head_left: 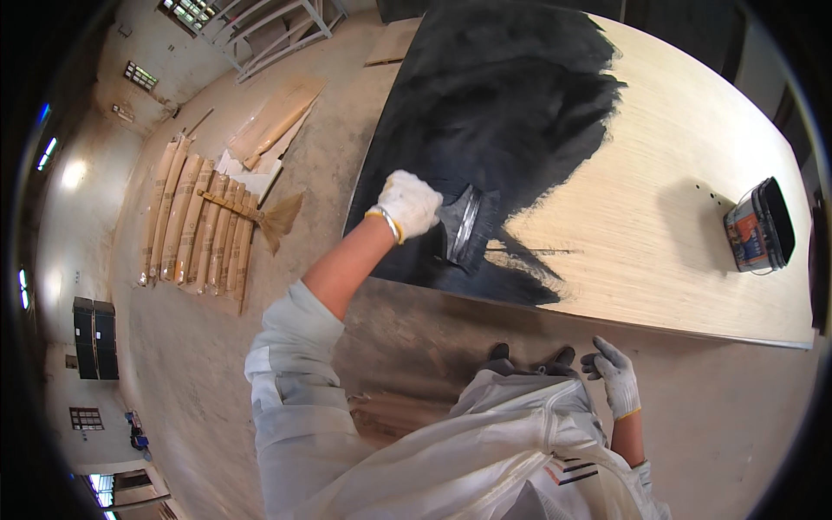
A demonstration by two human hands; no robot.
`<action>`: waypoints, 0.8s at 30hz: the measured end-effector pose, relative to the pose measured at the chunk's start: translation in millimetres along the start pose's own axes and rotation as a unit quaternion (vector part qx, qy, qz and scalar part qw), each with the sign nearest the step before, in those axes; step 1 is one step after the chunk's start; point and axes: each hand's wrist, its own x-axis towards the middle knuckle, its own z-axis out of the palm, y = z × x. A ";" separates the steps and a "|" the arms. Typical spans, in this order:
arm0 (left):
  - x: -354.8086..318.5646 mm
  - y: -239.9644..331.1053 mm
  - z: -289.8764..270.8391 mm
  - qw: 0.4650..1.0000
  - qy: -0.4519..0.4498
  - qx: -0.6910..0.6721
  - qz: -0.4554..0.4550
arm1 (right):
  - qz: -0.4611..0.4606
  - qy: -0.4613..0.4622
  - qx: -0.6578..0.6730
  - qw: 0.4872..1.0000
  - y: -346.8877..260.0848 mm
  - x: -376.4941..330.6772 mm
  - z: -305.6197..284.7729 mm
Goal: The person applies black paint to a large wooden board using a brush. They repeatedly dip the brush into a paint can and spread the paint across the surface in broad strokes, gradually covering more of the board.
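Observation:
In a white glove, my left hand [406, 204] is closed round the handle of a wide paintbrush [468, 227] with a metal band. The bristles are black and lie on the large pale wooden panel [676, 156], close to its near edge. Wet-looking black paint [498, 104] covers the panel's left part and ends in a ragged border, with a few pale streaks right of the brush. My right hand [615, 377], in a glove with dark-stained fingers, hangs in front of the near edge. Its fingers are loosely bent and apart, holding nothing.
A dark paint bucket [752, 230] stands at the panel's right end, with black drips beside it. On the floor to the left lie several long wrapped bundles [195, 225] with a straw broom [276, 221] across them. Beyond are flattened wrapping sheets [282, 117] and a pale metal frame [277, 35].

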 end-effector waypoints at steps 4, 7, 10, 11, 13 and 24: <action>-49.5 -53.7 -2.6 0.992 -0.044 -0.044 -0.112 | -0.010 0.018 0.021 1.000 9.6 -0.5 -4.0; -90.2 -135.7 21.4 0.967 -0.080 -0.038 -0.238 | 0.004 0.039 0.030 0.999 23.6 -2.2 -13.4; -71.2 -160.2 46.7 0.960 -0.157 0.035 -0.228 | 0.012 0.046 0.038 0.998 36.1 -5.4 -16.8; -55.9 -157.8 45.8 0.967 -0.151 0.043 -0.202 | 0.012 0.049 0.041 0.998 35.9 -7.3 -16.3; -27.2 -134.7 25.4 0.976 -0.141 0.058 -0.155 | 0.011 0.054 0.039 0.998 35.9 -10.8 -14.7; 4.5 52.3 -8.9 0.997 -0.050 -0.061 0.014 | -0.004 0.070 0.050 0.996 39.6 -11.2 -23.7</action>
